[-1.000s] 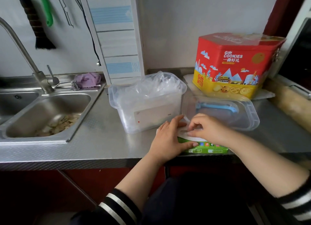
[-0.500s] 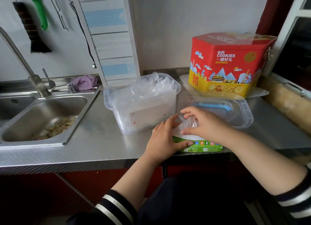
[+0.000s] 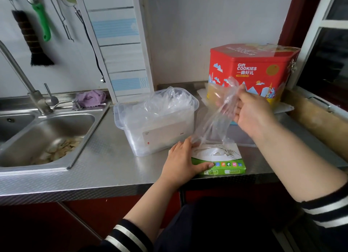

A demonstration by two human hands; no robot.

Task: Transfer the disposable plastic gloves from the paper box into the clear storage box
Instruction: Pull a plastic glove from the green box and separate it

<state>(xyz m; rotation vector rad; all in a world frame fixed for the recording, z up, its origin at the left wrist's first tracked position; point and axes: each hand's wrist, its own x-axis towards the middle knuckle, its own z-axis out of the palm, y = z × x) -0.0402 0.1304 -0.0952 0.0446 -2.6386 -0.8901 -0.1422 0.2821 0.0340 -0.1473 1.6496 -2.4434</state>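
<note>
A green and white paper box (image 3: 224, 162) lies at the counter's front edge, with white plastic showing in its top slot. My left hand (image 3: 181, 164) grips the box's left end, thumb along its front. My right hand (image 3: 250, 114) is raised above and behind the box and pinches a clear plastic glove (image 3: 212, 120), which hangs down toward the slot. To the left stands the clear storage box (image 3: 158, 123), open and heaped with crumpled clear gloves.
A red cookie tin (image 3: 250, 71) stands behind my right hand, with the storage box's clear lid (image 3: 243, 136) lying in front of it. A steel sink (image 3: 47, 136) with scraps sits at left, and a purple cloth (image 3: 90, 99) lies by the faucet (image 3: 24, 84).
My right hand has lifted up and back from the paper box, drawing a clear glove out of the slot. My left hand stays on the box's left end.
</note>
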